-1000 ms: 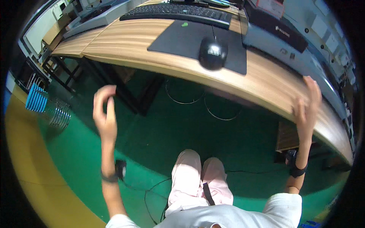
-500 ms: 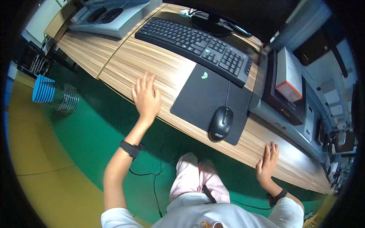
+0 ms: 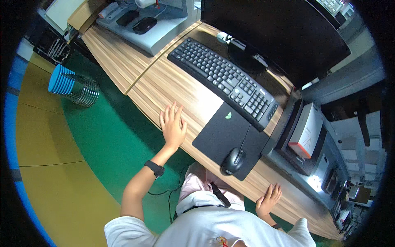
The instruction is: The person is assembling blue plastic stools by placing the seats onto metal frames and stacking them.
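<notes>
My left hand [image 3: 173, 128] rests flat on the front edge of the wood-grain desk [image 3: 156, 88], fingers spread and holding nothing. It lies left of a black mouse pad [image 3: 212, 133], apart from it. On the pad's right part sits a black wired mouse [image 3: 233, 161], touched by neither hand. My right hand [image 3: 268, 201] lies on the desk edge to the right of the mouse, its fingers stretched out and nothing in them. Beyond the pad a black keyboard [image 3: 225, 80] stands at a slant, its near right end beside the pad.
Behind the keyboard stands a dark monitor [image 3: 279, 39]. On the right a grey raised unit carries a white and orange box [image 3: 306, 131]. Another grey unit [image 3: 148, 35] with black items is at far left. A wire stool with blue discs [image 3: 61, 80] stands on the floor; cables hang below the desk.
My view has tilted, so more of the monitor shows and the desk items sit lower in the picture. Both hands stay on the desk edge, fingers outstretched.
</notes>
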A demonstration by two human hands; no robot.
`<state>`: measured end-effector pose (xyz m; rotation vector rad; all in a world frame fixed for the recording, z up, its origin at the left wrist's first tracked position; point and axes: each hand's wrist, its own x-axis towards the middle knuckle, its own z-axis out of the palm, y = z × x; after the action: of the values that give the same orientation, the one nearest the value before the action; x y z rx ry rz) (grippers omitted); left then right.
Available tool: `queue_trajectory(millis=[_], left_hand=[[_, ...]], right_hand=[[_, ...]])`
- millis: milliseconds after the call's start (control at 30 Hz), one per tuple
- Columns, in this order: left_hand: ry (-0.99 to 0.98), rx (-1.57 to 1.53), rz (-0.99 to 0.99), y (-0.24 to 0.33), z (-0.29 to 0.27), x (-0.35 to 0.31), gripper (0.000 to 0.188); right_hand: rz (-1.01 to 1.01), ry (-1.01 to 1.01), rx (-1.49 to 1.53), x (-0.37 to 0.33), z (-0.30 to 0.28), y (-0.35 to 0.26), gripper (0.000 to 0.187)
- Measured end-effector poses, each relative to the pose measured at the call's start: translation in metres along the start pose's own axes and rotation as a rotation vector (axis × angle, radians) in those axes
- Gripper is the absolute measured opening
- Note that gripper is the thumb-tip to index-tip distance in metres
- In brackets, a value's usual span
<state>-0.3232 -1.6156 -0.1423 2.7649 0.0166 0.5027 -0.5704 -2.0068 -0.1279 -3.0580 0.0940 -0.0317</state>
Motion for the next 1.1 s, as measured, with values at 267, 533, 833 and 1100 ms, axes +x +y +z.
queue_trajectory(millis=[267,533,833,1100], left_hand=[[-0.138,0.066,-0.036,-0.003,-0.003,0.0,0.053],[-0.226,0.126,-0.046,-0.003,-0.007,0.004,0.057],[-0.385,0.082,-0.028,-0.011,-0.012,0.008,0.062],[-0.435,-0.222,0.14,-0.181,-0.08,0.03,0.042]], right_hand=[[-0.011,-0.018,0.007,-0.001,0.012,0.011,0.064],[-0.043,0.045,-0.027,-0.007,0.026,0.018,0.068],[-0.086,0.072,-0.163,-0.005,0.03,0.011,0.062],[0.333,0.07,-0.459,-0.014,0.073,-0.045,0.06]])
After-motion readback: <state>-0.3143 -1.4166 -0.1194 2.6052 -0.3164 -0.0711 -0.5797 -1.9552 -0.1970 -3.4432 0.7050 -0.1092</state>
